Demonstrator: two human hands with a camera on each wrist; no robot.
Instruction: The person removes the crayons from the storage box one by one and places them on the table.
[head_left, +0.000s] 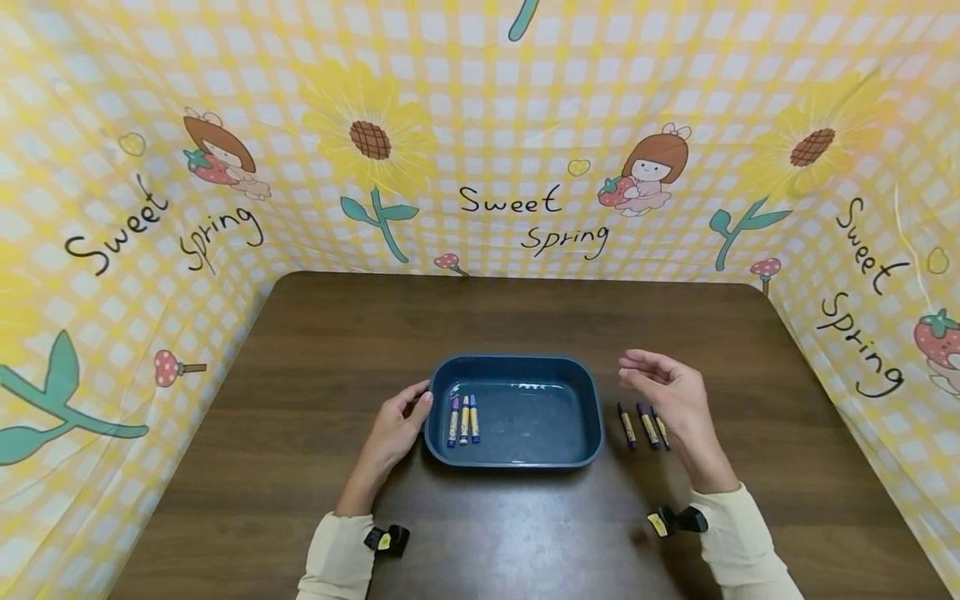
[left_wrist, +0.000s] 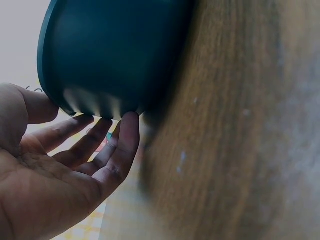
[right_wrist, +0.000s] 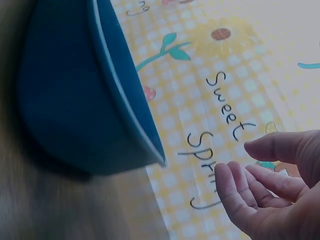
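A dark blue rectangular tray [head_left: 525, 465] lies on the table. Inside it, near its left end, three crayons with yellow wrappers stand side by side lengthwise: a purple-tipped crayon [head_left: 453, 422], a pale-tipped crayon [head_left: 464, 421] and a blue-tipped crayon [head_left: 474, 419]. My left hand [head_left: 393, 429] touches the tray's left end, thumb and fingertips against its outer wall [left_wrist: 110, 55]. To the right of the tray, my right hand [head_left: 675, 396] is raised with loosely bent fingers and nothing between them. Below it are dark-tipped crayons [head_left: 627, 426] on the table, the rightmost partly hidden by the hand.
The brown wooden table [head_left: 360, 317] is enclosed at the back and sides by a yellow checked cloth [head_left: 510, 150] printed with flowers. A small black device [head_left: 678, 521] sits at the right wrist, and another black device [head_left: 387, 541] at the left.
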